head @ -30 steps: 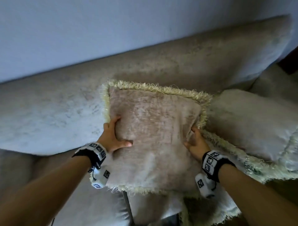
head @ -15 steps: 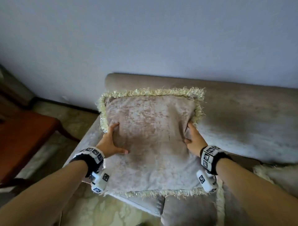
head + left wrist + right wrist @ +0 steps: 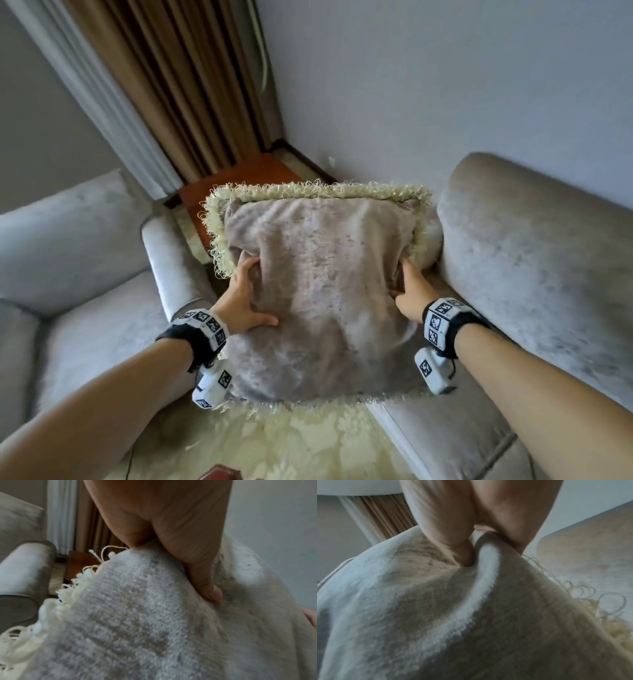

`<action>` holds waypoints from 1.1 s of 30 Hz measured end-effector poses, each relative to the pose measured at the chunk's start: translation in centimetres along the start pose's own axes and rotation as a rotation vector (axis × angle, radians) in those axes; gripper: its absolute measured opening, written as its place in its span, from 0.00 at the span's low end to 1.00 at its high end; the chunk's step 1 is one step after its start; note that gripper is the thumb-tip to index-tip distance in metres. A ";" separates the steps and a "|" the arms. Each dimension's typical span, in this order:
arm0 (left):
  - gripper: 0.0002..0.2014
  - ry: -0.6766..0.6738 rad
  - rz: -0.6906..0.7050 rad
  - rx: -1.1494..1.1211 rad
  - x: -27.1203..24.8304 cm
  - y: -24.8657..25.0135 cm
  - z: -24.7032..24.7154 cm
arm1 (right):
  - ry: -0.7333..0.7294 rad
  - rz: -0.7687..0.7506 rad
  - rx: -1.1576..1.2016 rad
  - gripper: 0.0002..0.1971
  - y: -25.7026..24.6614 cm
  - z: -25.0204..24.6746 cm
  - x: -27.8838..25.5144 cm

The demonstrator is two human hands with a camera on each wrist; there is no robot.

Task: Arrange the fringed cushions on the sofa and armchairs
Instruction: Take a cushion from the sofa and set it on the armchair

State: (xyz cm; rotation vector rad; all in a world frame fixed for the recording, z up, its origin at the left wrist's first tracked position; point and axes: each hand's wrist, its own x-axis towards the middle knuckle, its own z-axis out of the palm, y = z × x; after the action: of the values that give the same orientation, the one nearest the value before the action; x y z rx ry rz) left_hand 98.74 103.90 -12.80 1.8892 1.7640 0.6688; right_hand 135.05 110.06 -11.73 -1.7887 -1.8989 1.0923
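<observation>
We hold the fringed cushion [image 3: 318, 294] in the air between us and the room's corner, our left hand [image 3: 245, 301] gripping its left side, thumb pressed into the plush, our right hand [image 3: 412, 294] pinching a fold on its right side. It hangs between the armchair [image 3: 85, 291] and the sofa [image 3: 534, 274]. Beyond stand a wooden side table [image 3: 246, 178] and brown curtain [image 3: 191, 85].
</observation>
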 end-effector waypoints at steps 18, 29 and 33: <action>0.65 0.614 -0.546 0.101 -13.2 -20.6 -16.4 | -0.413 -0.351 -0.014 0.45 -29.7 23.9 14.3; 0.64 0.904 -1.089 0.201 -26.5 -26.1 -21.7 | -0.867 -0.666 -0.188 0.50 -46.3 43.5 15.3; 0.64 0.900 -1.118 0.271 -31.5 -28.8 -24.3 | -0.940 -0.767 -0.308 0.46 -50.8 50.7 13.7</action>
State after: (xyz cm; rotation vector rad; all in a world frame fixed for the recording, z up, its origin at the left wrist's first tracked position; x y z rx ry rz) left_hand 59.39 74.58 -13.39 0.3683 3.1046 0.8617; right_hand 62.00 110.91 -13.22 -0.4182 -3.0127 1.4709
